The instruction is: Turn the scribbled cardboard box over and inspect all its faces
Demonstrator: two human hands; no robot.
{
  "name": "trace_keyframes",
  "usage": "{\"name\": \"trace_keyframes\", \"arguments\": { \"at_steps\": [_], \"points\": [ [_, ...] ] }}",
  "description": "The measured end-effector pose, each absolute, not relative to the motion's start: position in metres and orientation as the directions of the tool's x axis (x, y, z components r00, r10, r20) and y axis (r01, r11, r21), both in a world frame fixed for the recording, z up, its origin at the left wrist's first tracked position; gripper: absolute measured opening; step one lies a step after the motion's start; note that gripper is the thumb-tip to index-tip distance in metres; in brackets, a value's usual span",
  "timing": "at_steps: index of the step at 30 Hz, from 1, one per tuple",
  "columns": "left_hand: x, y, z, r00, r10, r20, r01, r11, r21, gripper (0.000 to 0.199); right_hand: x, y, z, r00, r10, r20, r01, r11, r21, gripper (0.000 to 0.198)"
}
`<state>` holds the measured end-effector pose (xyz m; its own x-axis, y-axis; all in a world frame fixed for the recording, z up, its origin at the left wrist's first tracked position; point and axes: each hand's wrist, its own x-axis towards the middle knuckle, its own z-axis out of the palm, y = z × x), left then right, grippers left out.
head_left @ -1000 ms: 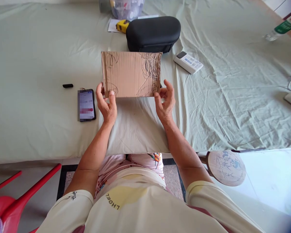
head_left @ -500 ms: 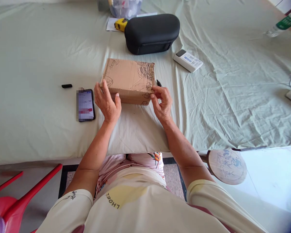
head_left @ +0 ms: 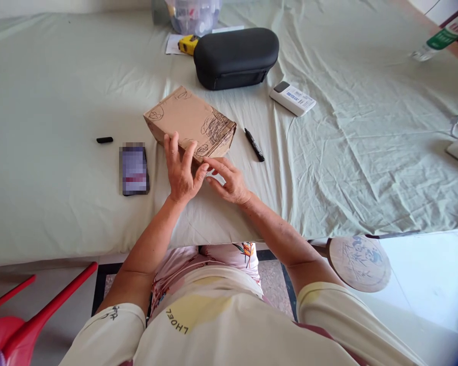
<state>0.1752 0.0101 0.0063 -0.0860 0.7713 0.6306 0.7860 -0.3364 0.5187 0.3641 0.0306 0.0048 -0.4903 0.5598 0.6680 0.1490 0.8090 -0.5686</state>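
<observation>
A closed brown cardboard box with black scribbled loops on top lies turned at an angle on the cloth. My left hand has its fingers spread along the box's near left side, touching it. At the near corner, my right hand rests its fingertips against the box; a gap shows between thumb and forefinger. Right of the box lies an uncapped black marker. Its likely cap, a small black piece, lies far to the left. A phone with a blurred screen is beside my left hand.
Behind the box stand a black hard case, a yellow tape measure and a clear plastic tub. A white device lies to the right. Green cloth covers the table. A red chair is at lower left.
The box has turned clockwise, its right end swinging towards me. My right hand has moved left to the near corner; my left hand has shifted slightly right. The marker is now fully uncovered.
</observation>
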Motion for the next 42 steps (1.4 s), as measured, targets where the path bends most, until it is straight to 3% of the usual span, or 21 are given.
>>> {"name": "trace_keyframes", "arguments": {
  "at_steps": [4,9,15,17,21,26,30,33,37,42],
  "points": [
    [0.178,0.01,0.006,-0.066,0.782,0.62,0.789,-0.339,0.512,0.066,0.372,0.038,0.003,-0.425,0.677,0.601,0.3,0.732,-0.612,0.048],
    [0.174,0.013,0.006,-0.028,0.749,0.662,0.769,-0.406,0.493,0.051,0.393,0.059,-0.004,-0.193,0.803,0.563,0.466,0.58,-0.668,0.047],
    [0.164,0.015,0.007,-0.019,0.716,0.698,0.746,-0.454,0.486,0.044,0.41,0.075,-0.009,0.103,0.843,0.527,0.446,0.435,-0.782,0.048],
    [0.162,0.017,0.007,-0.064,0.718,0.693,0.75,-0.424,0.507,0.041,0.41,0.075,-0.008,0.061,0.869,0.492,0.414,0.426,-0.804,0.049],
    [0.16,0.019,0.007,-0.201,0.661,0.723,0.797,-0.318,0.513,0.039,0.403,0.066,-0.004,-0.195,0.867,0.458,0.361,0.498,-0.788,0.057],
    [0.157,0.015,0.01,-0.265,0.604,0.752,0.861,-0.204,0.467,0.039,0.388,0.049,-0.001,-0.435,0.75,0.499,0.267,0.636,-0.724,0.05],
    [0.164,0.01,0.009,-0.173,0.664,0.727,0.861,-0.256,0.439,0.052,0.374,0.036,-0.001,-0.6,0.617,0.509,0.167,0.72,-0.674,0.037],
    [0.17,0.009,0.008,-0.106,0.682,0.724,0.849,-0.317,0.423,0.057,0.368,0.034,-0.004,-0.616,0.592,0.52,0.154,0.737,-0.658,0.037],
    [0.168,0.01,0.009,-0.059,0.7,0.712,0.844,-0.346,0.41,0.061,0.373,0.042,-0.009,-0.524,0.657,0.542,0.24,0.724,-0.647,0.036],
    [0.165,0.013,0.012,-0.011,0.683,0.731,0.841,-0.389,0.376,0.043,0.38,0.046,-0.009,-0.385,0.717,0.582,0.291,0.692,-0.66,0.046]
  ]
}}
